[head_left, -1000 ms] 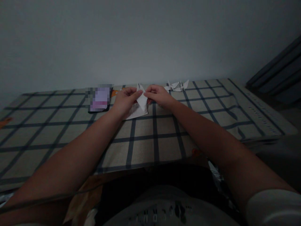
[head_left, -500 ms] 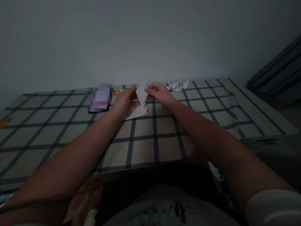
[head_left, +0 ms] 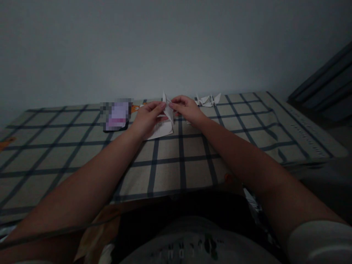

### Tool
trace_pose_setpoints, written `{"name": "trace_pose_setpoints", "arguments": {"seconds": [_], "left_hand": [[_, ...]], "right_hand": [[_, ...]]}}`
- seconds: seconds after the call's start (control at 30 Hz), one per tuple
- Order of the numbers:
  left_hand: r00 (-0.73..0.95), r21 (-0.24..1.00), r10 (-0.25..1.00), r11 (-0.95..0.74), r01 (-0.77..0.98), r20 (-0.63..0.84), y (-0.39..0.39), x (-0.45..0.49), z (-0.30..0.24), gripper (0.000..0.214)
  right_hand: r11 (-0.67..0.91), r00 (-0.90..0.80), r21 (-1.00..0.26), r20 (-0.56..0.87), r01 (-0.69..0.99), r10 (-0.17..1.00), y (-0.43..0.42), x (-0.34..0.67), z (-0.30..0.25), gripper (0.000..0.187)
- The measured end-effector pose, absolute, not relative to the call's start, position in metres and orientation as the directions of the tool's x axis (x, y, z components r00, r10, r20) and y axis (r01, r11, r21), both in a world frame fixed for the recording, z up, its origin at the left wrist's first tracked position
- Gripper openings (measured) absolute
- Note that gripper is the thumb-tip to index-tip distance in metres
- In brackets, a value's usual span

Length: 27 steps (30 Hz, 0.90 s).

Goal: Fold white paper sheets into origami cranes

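A piece of white folded paper [head_left: 168, 110] stands upright between my two hands, a narrow point sticking up at its top. My left hand [head_left: 150, 115] pinches its left side between thumb and fingers. From the right, my right hand [head_left: 186, 109] grips the opposite edge with thumb and bent forefinger. Beneath my left hand lies flat white paper [head_left: 164, 129] on the checked cloth, partly hidden by the hand. Folded paper cranes [head_left: 209, 100] sit just beyond my right hand, near the wall.
A phone [head_left: 118, 116] with a lit, partly blurred screen lies left of my hands. The checked tablecloth [head_left: 167, 172] covers the table up to the pale wall [head_left: 176, 47]. Dark grey folded fabric [head_left: 327, 80] hangs at the far right.
The folded paper has turned from showing a broad diamond face to a narrower, partly opened shape. My left thumb has moved right, onto the paper.
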<state>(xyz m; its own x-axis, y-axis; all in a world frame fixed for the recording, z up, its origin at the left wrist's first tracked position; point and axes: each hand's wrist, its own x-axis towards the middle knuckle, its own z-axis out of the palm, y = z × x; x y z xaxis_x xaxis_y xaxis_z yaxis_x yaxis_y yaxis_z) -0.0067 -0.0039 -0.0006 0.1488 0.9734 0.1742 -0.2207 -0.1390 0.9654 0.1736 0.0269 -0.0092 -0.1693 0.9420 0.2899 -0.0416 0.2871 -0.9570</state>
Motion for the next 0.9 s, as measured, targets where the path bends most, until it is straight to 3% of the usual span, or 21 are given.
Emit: {"name": "trace_pose_setpoints", "arguments": {"seconds": [0.3,0.53,0.9], "left_hand": [[0.135,0.967,0.972,-0.164,-0.193,0.191,-0.005,-0.005,0.001,0.049],[0.133,0.971,0.969,-0.187,-0.152,0.207,-0.004,-0.005,0.0,0.046],[0.071,0.968,0.97,-0.226,-0.108,0.234,0.001,-0.009,-0.004,0.04]], "right_hand": [[0.3,-0.234,-0.95,0.312,-0.087,0.921,0.02,0.174,-0.002,0.032],[0.345,-0.347,-0.923,0.383,-0.168,0.856,0.023,0.17,-0.013,0.056],[0.268,-0.37,-0.946,0.319,-0.184,0.873,0.029,0.174,-0.016,0.04]]}}
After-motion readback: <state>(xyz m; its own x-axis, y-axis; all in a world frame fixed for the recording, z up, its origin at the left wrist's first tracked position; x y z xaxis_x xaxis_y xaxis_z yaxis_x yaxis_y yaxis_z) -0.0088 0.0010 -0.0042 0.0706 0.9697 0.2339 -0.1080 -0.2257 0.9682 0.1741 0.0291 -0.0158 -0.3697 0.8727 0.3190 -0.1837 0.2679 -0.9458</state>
